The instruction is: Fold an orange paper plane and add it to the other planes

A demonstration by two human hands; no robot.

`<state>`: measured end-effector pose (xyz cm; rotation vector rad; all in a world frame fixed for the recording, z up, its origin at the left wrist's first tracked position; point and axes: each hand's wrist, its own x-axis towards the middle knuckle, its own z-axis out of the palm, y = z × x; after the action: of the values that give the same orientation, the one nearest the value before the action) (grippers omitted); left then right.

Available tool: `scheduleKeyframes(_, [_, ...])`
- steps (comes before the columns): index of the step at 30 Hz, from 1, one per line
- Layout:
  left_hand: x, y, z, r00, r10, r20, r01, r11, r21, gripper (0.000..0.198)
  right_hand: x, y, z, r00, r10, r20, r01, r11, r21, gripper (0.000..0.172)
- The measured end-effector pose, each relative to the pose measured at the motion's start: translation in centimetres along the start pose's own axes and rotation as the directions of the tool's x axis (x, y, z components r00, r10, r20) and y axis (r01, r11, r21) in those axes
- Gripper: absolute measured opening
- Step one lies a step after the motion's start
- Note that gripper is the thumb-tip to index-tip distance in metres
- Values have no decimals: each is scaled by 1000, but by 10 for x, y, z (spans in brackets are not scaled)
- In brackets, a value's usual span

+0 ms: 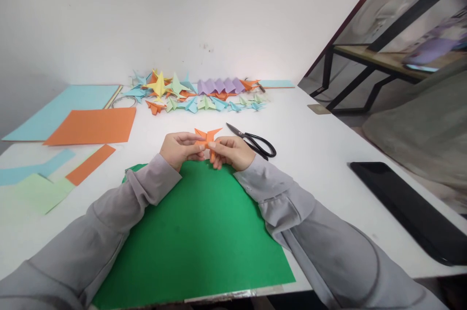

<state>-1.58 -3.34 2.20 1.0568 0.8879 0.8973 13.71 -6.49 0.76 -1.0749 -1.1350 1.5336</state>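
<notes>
Between my two hands is a small folded piece of orange paper with pointed tips sticking up. My left hand pinches its left side between thumb and fingers. On the other side, my right hand grips it the same way, its thumb on the front. Part of the paper is hidden behind my fingers. Both hands are above the far edge of a green sheet. Just beyond my right hand lies a pair of black-handled scissors, blades pointing to the back left.
Along the wall stand several folded paper shapes and a purple pleated strip. At left lie an orange sheet, a light blue sheet and paper offcuts. A black flat object is at right.
</notes>
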Motion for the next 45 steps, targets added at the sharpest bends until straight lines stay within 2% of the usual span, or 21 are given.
scheduleKeyframes(2, [-2,0,2,999,-12,52,12,1000,-7,39,-2,0,1,1000,-11,14,12,996,-85,44])
scheduleKeyframes(5, [-4,-2,5,997,-28,75,29,999,-23,40,-4,0,3,1000,-30,-2,30,993,-110,39])
scheduleKeyframes(8, [-5,-3,7,996,-26,85,32,997,-66,38,-5,-2,5,998,-53,-40,51,997,-53,33])
scheduleKeyframes(13, [-7,-4,8,992,7,125,12,988,-151,33,-4,-5,10,997,-40,-66,49,989,139,29])
scheduleKeyframes(18, [-7,-3,6,988,22,156,6,983,-181,30,-5,-2,9,998,-41,-42,45,994,101,35])
scheduleKeyframes(24, [-5,-2,5,993,32,117,-10,983,-183,31,-4,6,8,990,-84,-115,88,996,33,48])
scheduleKeyframes(28, [-5,-4,5,995,7,104,11,986,-168,31,-3,8,7,985,-85,-152,93,995,44,48])
scheduleKeyframes(32, [-4,-4,6,997,-6,80,21,982,-186,31,-1,7,7,987,-83,-139,94,993,73,48])
scheduleKeyframes(38, [-5,-1,7,998,-29,55,40,980,-197,19,-1,7,8,983,-75,-168,81,996,34,50])
scheduleKeyframes(41, [-4,-2,7,1000,1,25,3,985,-171,18,-2,7,8,964,-142,-225,137,990,-39,48])
scheduleKeyframes(45, [-1,-5,6,998,46,-45,-50,993,-102,20,-2,6,7,882,-270,-387,246,963,-111,34])
